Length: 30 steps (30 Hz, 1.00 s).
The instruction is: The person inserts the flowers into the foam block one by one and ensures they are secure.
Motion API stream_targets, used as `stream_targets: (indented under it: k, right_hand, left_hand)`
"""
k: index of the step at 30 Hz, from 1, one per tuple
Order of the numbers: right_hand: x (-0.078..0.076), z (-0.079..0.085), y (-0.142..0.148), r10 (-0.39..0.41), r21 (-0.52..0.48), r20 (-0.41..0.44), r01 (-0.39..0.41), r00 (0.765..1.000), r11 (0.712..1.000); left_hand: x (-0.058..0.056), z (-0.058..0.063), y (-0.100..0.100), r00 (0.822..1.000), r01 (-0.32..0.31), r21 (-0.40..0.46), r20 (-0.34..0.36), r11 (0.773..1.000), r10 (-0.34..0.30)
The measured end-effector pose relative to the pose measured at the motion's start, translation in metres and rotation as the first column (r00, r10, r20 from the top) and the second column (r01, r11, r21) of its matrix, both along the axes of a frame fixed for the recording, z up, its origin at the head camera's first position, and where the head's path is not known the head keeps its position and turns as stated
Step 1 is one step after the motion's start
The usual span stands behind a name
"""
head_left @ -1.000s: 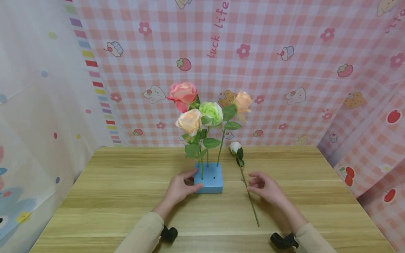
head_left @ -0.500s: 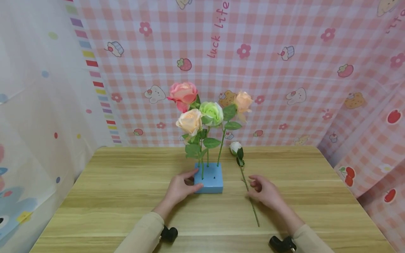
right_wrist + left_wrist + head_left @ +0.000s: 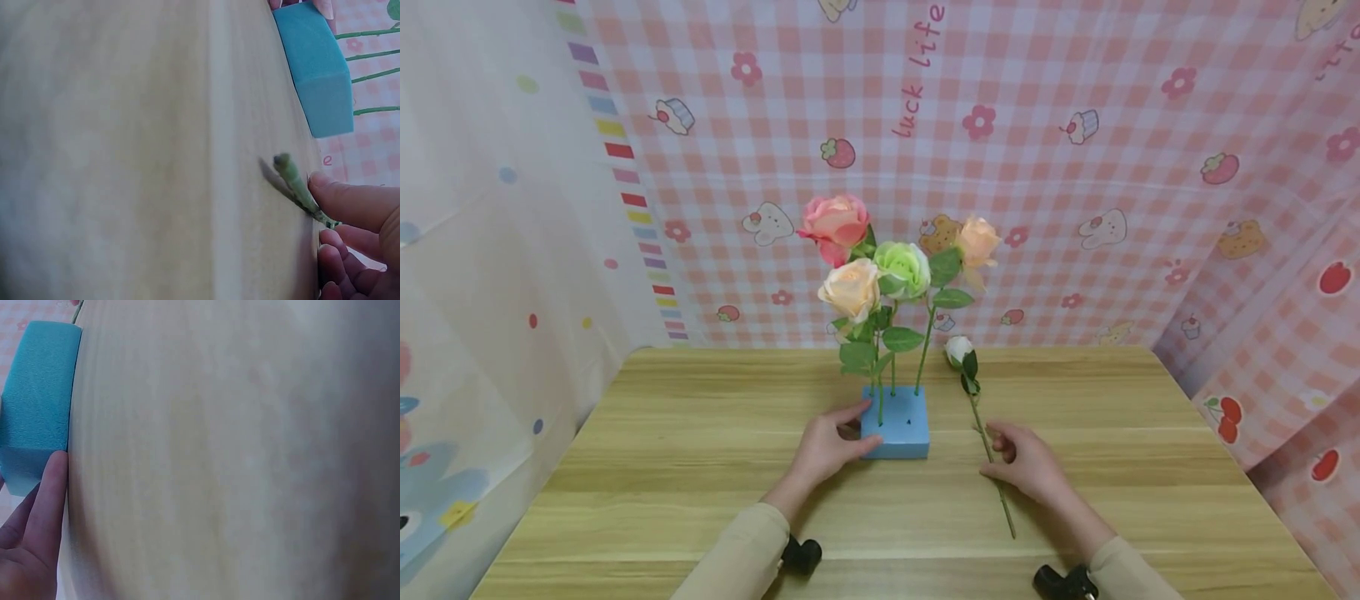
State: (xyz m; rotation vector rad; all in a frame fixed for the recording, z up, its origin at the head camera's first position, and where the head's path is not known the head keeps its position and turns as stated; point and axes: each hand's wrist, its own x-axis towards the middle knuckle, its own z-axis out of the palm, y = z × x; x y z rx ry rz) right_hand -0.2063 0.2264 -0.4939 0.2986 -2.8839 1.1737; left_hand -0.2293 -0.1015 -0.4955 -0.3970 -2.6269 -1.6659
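My left hand (image 3: 826, 443) holds the left side of a blue foam block (image 3: 904, 442), thumb at the front corner and index finger further back. Standing in the block are a pink rose (image 3: 833, 225), a cream rose (image 3: 852, 289), a green rose (image 3: 904, 270) and a peach rose (image 3: 978, 242). To its right a white rose (image 3: 958, 351) lies on the table, bloom away from me. My right hand (image 3: 1026, 458) is low over its stem (image 3: 294, 178), thumb on one side and fingers on the other, with a gap between thumb and index finger.
The wooden table (image 3: 700, 467) carries the block and the loose rose. A pink checked cloth (image 3: 1037, 167) hangs behind the table, and a white dotted cloth (image 3: 550, 250) hangs on the left. Dark wrist devices (image 3: 801, 556) sit by both sleeves. A small hole (image 3: 908, 422) shows in the block's top.
My right hand has shifted slightly toward me and left, its thumb now across the white rose's stem. My left hand and the block have stayed in place.
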Motion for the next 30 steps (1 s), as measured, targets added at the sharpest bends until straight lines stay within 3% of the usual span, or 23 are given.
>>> stream_targets:
  k: [30]
  right_hand:
    - [0.0047,0.0057,0.0001,-0.101,-0.037,0.038,0.103,0.994,0.994]
  left_hand:
    - [0.0003,-0.0008,0.0005,1.000,0.004,0.010,0.001,1.000,-0.004]
